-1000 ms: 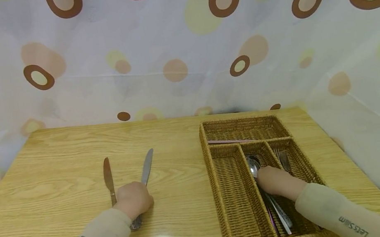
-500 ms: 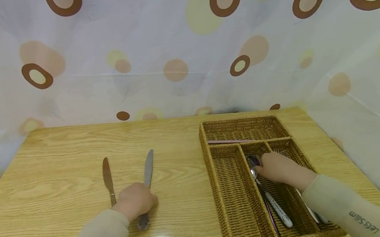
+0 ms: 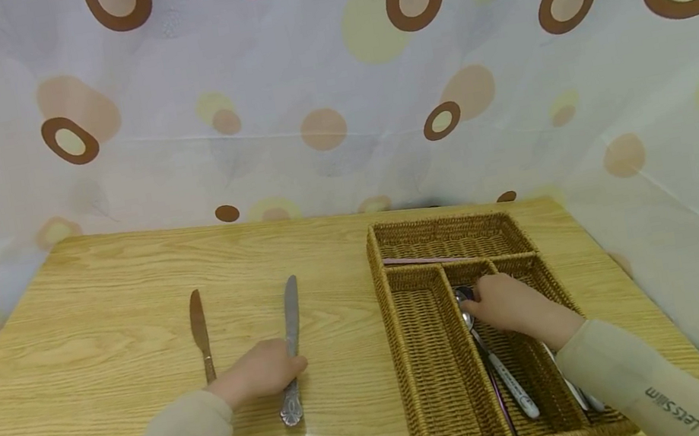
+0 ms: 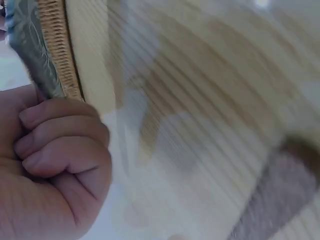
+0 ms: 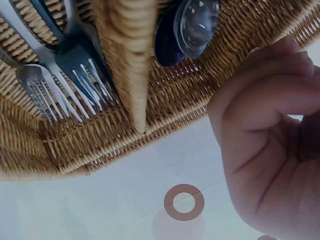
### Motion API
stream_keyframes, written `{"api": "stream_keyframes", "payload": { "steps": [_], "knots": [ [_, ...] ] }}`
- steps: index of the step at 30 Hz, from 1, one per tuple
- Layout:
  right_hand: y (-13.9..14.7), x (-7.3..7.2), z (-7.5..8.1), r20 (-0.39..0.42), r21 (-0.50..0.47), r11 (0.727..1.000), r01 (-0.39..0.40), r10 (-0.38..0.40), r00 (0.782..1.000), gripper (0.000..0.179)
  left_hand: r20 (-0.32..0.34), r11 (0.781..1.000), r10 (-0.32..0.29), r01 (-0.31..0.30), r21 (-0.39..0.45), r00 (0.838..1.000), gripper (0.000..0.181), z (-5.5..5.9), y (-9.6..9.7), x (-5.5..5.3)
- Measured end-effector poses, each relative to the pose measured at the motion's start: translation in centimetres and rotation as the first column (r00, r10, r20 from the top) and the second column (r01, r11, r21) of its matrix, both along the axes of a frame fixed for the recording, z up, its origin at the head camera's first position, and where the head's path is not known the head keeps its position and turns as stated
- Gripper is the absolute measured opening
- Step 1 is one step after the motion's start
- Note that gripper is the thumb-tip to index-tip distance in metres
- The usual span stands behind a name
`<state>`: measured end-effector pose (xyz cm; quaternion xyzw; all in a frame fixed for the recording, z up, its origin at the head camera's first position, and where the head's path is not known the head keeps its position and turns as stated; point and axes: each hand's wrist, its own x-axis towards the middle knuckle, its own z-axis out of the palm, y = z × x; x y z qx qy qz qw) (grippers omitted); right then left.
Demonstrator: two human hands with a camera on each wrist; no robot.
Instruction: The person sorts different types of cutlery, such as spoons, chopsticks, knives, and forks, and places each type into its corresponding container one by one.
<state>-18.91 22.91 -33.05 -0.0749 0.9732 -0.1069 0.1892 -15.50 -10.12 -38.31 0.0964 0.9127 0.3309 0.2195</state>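
My left hand [image 3: 269, 370] grips a silver table knife [image 3: 291, 309] by its handle, blade pointing away; its ornate handle end [image 4: 32, 45] sticks out above the curled fingers in the left wrist view. A second, brownish knife [image 3: 198, 324] lies on the table to the left, its lower part behind the wrist. My right hand [image 3: 506, 304] is over the middle compartment of a woven cutlery basket [image 3: 396, 364], fingers curled close to the spoons [image 3: 467, 318]. In the right wrist view the hand [image 5: 265, 140] hides its fingertips; I cannot tell whether it holds anything.
Forks [image 5: 80, 70] lie in the basket's right compartment, past a woven divider [image 5: 132, 65]. A pink utensil [image 3: 422, 260] lies in the back compartment. A patterned cloth [image 3: 310, 62] hangs behind the wooden table [image 3: 348, 419] and along its right side.
My left hand has shifted right with the silver knife, which now stands straighter. My right hand has moved slightly up and right, uncovering more of the spoons. A silver handle has left the middle compartment's front.
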Motion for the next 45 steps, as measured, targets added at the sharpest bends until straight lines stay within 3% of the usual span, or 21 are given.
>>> {"api": "stream_keyframes", "payload": {
  "steps": [4,10,15,24,29,34,39,45],
  "knots": [
    [-0.1,-0.3,0.4,0.003,0.002,1.0,0.008,-0.008,1.0,0.045,0.044,0.989,0.029,-0.035,0.142,0.999,0.026,0.1,0.6,0.0],
    [-0.7,-0.5,1.1,0.003,-0.019,1.0,0.011,-0.011,1.0,0.044,0.119,0.946,0.086,-0.118,0.301,0.989,0.022,0.2,1.6,-0.4],
    [-1.6,-0.6,1.6,-0.031,-0.073,0.997,-0.006,0.004,1.0,0.042,0.133,0.93,0.11,-0.149,0.337,0.985,0.023,0.6,2.4,-0.4],
    [-4.4,-0.6,2.0,-0.053,-0.105,0.992,-0.071,0.066,0.996,0.047,0.171,0.919,0.118,-0.173,0.356,0.978,0.019,1.6,4.2,0.0],
    [-6.0,-0.2,2.0,-0.022,-0.157,0.984,-0.083,0.08,0.997,0.049,0.132,0.911,0.097,-0.141,0.387,0.986,0.016,2.0,5.4,0.1],
    [-7.4,-0.1,2.0,0.004,-0.186,0.98,-0.068,0.07,0.998,0.052,0.075,0.919,0.068,-0.092,0.384,0.995,0.031,2.4,6.6,0.3],
    [-8.8,-0.1,1.5,0.023,-0.194,0.979,-0.068,0.074,0.997,0.056,0.023,0.91,0.054,-0.059,0.411,0.998,0.033,2.6,7.6,0.5],
    [-10.1,0.2,1.0,0.066,-0.24,0.969,-0.061,0.079,0.995,0.05,-0.031,0.903,-0.027,0.038,0.427,0.999,0.034,2.6,8.7,0.6]
  ]
}}
